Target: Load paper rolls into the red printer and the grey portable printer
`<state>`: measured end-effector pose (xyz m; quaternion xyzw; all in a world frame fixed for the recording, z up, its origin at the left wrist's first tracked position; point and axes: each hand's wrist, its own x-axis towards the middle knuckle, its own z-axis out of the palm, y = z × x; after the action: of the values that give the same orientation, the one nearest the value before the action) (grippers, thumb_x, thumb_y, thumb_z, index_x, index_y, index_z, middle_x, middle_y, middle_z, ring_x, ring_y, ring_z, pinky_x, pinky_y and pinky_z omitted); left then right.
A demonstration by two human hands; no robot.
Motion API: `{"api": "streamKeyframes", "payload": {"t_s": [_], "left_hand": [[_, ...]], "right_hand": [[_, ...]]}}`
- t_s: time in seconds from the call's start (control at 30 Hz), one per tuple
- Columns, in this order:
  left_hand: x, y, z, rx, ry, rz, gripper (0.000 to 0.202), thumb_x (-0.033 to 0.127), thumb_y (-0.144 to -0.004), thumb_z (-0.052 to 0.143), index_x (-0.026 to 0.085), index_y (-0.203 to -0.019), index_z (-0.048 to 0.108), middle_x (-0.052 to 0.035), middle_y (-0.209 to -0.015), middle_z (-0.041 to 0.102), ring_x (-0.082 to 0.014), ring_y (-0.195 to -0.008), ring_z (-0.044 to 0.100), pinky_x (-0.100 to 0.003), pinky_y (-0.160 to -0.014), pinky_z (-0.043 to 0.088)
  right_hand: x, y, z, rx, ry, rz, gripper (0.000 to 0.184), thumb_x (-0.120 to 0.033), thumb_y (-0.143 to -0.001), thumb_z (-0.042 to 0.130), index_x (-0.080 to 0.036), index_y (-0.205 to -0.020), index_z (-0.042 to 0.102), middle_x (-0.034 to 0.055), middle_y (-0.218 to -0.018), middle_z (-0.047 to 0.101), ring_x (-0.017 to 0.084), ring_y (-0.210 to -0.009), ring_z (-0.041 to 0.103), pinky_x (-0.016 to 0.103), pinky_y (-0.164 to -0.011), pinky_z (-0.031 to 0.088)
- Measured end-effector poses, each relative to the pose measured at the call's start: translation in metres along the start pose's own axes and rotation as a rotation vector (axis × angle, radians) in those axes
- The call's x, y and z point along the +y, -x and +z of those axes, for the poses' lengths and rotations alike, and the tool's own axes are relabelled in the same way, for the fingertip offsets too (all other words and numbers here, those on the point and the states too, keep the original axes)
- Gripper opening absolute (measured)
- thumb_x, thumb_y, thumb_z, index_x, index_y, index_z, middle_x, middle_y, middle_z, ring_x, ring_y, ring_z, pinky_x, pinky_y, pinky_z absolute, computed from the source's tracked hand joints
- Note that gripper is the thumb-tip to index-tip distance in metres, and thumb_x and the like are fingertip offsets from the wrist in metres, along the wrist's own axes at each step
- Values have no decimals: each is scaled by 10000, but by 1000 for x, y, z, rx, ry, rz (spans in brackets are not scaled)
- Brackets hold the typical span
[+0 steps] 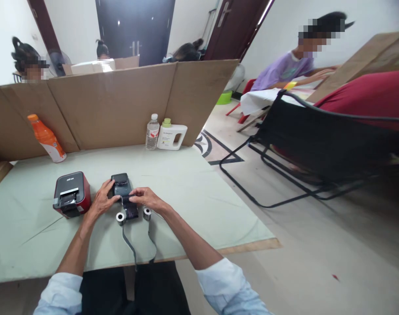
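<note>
A black handheld device (122, 189) lies on the table in front of me; it looks like a portable receipt printer, and a dark glossy flap (131, 211) extends from its near end. My left hand (104, 200) grips its left side, fingers along the edge and thumb towards the near end. From the right, my right hand (148, 197) pinches the device where the flap joins it. Two small paper rolls stand close by: one roll (120, 218) left of the flap, another roll (147, 214) right of it. Each trails a grey strip towards the table's front edge.
A red-and-black label printer (72, 192) stands left of my left hand. Farther back are an orange bottle (48, 139), a clear water bottle (152, 133) and a white jug (171, 136). A cardboard screen (114, 105) borders the table's far side. A black folding chair (304, 144) stands right.
</note>
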<state>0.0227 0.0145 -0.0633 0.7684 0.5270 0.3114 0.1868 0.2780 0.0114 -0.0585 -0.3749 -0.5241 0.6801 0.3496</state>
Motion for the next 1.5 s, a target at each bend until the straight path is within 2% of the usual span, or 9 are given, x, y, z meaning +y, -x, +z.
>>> {"api": "streamKeyframes", "payload": {"t_s": [0.2, 0.4, 0.5, 0.57, 0.7, 0.8, 1.03, 1.27, 1.5], "left_hand": [[-1, 3, 4, 18, 59, -11, 725, 399, -847, 744, 179, -1499, 514, -184, -1574, 485, -326, -1443, 495, -513, -1174, 448], [-1, 9, 10, 87, -1, -5, 658, 395, -849, 752, 181, -1446, 575, -179, -1533, 540, -331, -1432, 513, -522, -1207, 412], [2, 14, 13, 107, -23, -10, 604, 390, -879, 723, 184, -1432, 593, -167, -1525, 554, -325, -1419, 529, -519, -1214, 409], [4, 16, 14, 118, -31, -5, 572, 382, -894, 706, 199, -1426, 601, -151, -1521, 562, -319, -1410, 538, -519, -1215, 411], [5, 18, 16, 130, -39, 6, 545, 367, -897, 703, 208, -1411, 612, -143, -1500, 582, -320, -1391, 555, -526, -1201, 429], [5, 18, 19, 142, -27, 4, 529, 366, -901, 699, 199, -1396, 619, -149, -1490, 589, -319, -1378, 566, -524, -1187, 444], [3, 24, 29, 211, -23, -27, 446, 373, -900, 703, 210, -1315, 680, -142, -1431, 635, -321, -1317, 613, -526, -1156, 478], [2, 31, 35, 259, -17, -60, 325, 393, -883, 735, 224, -1158, 762, -118, -1285, 723, -309, -1209, 674, -519, -1094, 533], [4, 24, 28, 191, 0, -120, 638, 427, -789, 832, 178, -1347, 649, -166, -1386, 650, -339, -1317, 598, -514, -1141, 481]], "right_hand": [[-10, 5, -8, -219, 236, 70, 368, -402, -601, 889, -161, -854, 773, -26, -652, 658, 104, -556, 491, 237, -536, 352], [-8, 0, -11, -308, 422, 9, 275, -375, -625, 849, -173, -809, 820, 7, -697, 721, 163, -637, 586, 267, -587, 434], [-6, -2, -14, -215, 515, -32, 237, -381, -700, 801, -176, -821, 812, 22, -748, 741, 187, -681, 623, 289, -632, 466], [-5, -4, -17, -40, 586, -126, 201, -369, -790, 733, -182, -830, 797, 34, -770, 739, 195, -724, 630, 308, -692, 483], [4, -13, -19, 220, 620, -285, 381, -380, -849, 703, -195, -1181, 740, 88, -1048, 734, 209, -849, 648, 355, -823, 515], [16, -22, -17, 175, 561, -307, 583, -406, -836, 718, -196, -1374, 639, 113, -1187, 685, 208, -872, 643, 384, -866, 527], [27, -30, -17, 111, 449, -294, 710, -461, -786, 749, -163, -1419, 624, 49, -1006, 659, 178, -793, 579, 352, -813, 517], [35, -26, -17, 144, 396, -305, 628, -471, -782, 757, -213, -1350, 686, 28, -962, 646, 180, -807, 568, 334, -800, 504], [42, -27, -19, 129, 487, -361, 635, -471, -794, 776, -236, -1374, 670, 25, -919, 618, 188, -764, 558, 339, -770, 495]]}}
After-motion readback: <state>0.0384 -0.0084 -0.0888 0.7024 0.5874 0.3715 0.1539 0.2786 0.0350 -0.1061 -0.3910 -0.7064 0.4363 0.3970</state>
